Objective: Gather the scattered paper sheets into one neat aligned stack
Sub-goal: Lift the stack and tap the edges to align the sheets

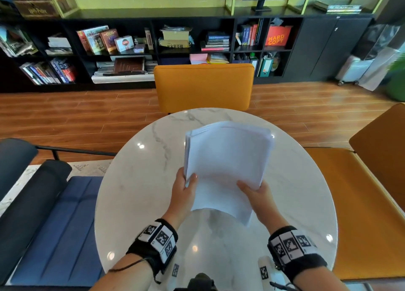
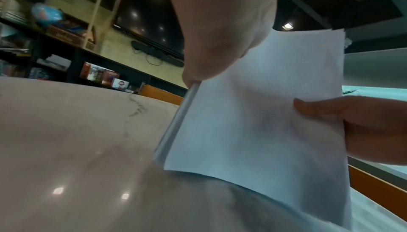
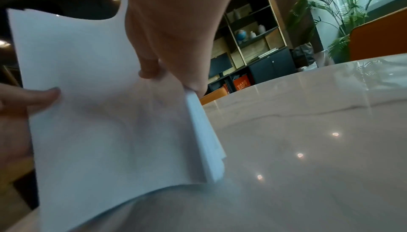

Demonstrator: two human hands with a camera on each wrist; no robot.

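Observation:
A bundle of white paper sheets (image 1: 225, 159) is held up above the round marble table (image 1: 135, 181), its top curling away from me. My left hand (image 1: 186, 190) grips its left edge, thumb on the near face. My right hand (image 1: 255, 194) grips the right edge the same way. In the left wrist view the sheets (image 2: 253, 122) hang with their lower edge just over the tabletop, and the right hand's thumb (image 2: 326, 108) presses the near face. In the right wrist view the sheets (image 3: 105, 113) fan slightly at the lower right corner, their edges uneven.
An orange chair (image 1: 203, 86) stands across the table, another orange seat (image 1: 361, 192) to the right and a blue one (image 1: 61, 225) to the left. Black bookshelves (image 1: 153, 49) line the far wall. No other sheet shows on the tabletop.

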